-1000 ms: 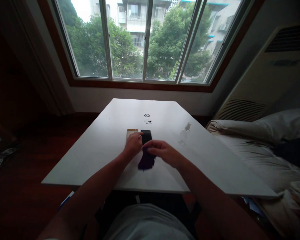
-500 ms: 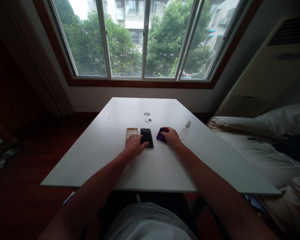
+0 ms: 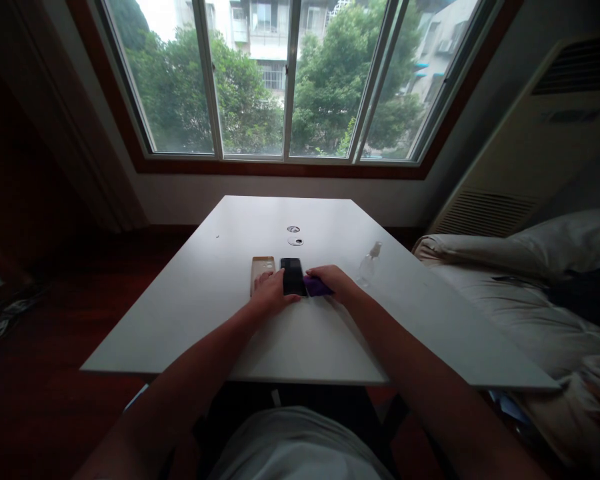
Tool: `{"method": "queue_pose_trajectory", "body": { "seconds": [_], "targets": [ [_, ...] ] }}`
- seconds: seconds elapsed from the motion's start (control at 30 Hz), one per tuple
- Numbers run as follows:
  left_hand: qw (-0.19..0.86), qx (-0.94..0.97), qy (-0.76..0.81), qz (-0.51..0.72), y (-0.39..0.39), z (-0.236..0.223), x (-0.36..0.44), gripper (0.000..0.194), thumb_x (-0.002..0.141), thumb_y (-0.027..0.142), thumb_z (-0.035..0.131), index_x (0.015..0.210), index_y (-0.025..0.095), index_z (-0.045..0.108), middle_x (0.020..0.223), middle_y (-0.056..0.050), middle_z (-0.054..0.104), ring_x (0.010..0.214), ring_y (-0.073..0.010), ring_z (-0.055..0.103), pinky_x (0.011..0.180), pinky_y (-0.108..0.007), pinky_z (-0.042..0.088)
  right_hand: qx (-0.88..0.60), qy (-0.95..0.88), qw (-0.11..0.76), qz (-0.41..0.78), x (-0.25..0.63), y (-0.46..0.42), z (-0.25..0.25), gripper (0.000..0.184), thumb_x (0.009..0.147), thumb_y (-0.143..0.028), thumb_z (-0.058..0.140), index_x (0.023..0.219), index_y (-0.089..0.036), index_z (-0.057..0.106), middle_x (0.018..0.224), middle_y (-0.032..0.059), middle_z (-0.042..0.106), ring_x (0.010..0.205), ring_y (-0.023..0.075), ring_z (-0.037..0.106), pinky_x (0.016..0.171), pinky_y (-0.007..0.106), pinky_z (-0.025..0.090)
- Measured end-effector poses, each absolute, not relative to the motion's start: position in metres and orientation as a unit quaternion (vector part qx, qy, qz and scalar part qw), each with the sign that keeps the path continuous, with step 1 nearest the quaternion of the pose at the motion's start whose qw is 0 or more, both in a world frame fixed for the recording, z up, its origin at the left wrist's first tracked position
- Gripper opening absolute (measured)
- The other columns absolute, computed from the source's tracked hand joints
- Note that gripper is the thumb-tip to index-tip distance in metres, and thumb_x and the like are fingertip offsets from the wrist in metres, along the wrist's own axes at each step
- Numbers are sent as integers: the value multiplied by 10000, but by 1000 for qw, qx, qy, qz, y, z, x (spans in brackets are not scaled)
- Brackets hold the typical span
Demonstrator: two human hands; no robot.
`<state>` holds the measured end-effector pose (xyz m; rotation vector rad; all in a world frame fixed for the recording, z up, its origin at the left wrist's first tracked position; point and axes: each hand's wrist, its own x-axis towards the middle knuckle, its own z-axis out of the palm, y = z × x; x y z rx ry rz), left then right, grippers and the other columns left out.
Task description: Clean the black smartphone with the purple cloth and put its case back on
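A black smartphone lies face up on the white table. At its left and lower edges rests my left hand, thumb along the bottom and a finger at the left side, gripping the phone. A tan phone case lies just left of the phone, partly covered by that hand's other fingers. My right hand is closed on a purple cloth, whose left end meets the phone's right edge. To the right of this hand stands a clear spray bottle.
Two small round items, an upper one and a lower one, lie beyond the phone. A window faces the table's far side. On the right is a cushioned seat beside a tall, vented appliance.
My right hand has moved left and slightly nearer me, bringing the purple cloth to the phone's right edge. My left thumb has shifted down from the screen to the lower edge.
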<state>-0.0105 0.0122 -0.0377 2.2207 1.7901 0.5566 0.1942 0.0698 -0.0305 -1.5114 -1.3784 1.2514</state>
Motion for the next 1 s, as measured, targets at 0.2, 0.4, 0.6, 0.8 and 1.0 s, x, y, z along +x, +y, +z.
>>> {"method": "queue_pose_trajectory", "body": {
  "seconds": [0.2, 0.4, 0.6, 0.8, 1.0],
  "targets": [
    [140, 745, 621, 199, 15, -39, -13, 993, 746, 684, 711, 1538, 184, 381, 1459, -195, 521, 1409, -367, 391, 1147, -450, 302, -573, -486, 365, 550, 187, 58, -20, 204, 751, -258, 761, 800, -73, 691, 690, 106, 705, 538, 177, 628, 454, 256, 509],
    [166, 741, 621, 196, 11, -31, -15, 1025, 724, 668, 736, 1547, 175, 376, 1454, -206, 519, 1394, -374, 412, 1134, -439, 323, -546, -461, 359, 601, 186, 50, -15, 137, 771, -190, 738, 813, -69, 689, 695, 109, 703, 544, 176, 631, 484, 271, 545],
    [173, 742, 617, 197, 13, -30, -17, 1039, 686, 655, 769, 1542, 211, 383, 1439, -188, 538, 1373, -369, 441, 1121, -444, 342, -532, -450, 356, 623, 185, 47, -20, 172, 783, -132, 735, 941, -66, 722, 761, 110, 723, 582, 179, 661, 527, 279, 571],
    [176, 748, 607, 202, 20, -36, -20, 1049, 669, 667, 782, 1532, 211, 400, 1419, -173, 563, 1368, -382, 444, 1109, -467, 362, -520, -446, 375, 624, 180, 46, -27, 193, 770, -99, 736, 957, -51, 726, 763, 121, 731, 571, 170, 655, 541, 282, 579],
    [195, 692, 562, 409, 19, -26, -13, 817, 825, 617, 694, 1438, 117, 490, 1494, -225, 478, 1427, -372, 389, 1181, -471, 293, -496, -436, 408, 631, 187, 48, -19, 250, 745, -139, 788, 980, -79, 726, 805, 111, 743, 592, 155, 664, 540, 246, 569]
  ]
}}
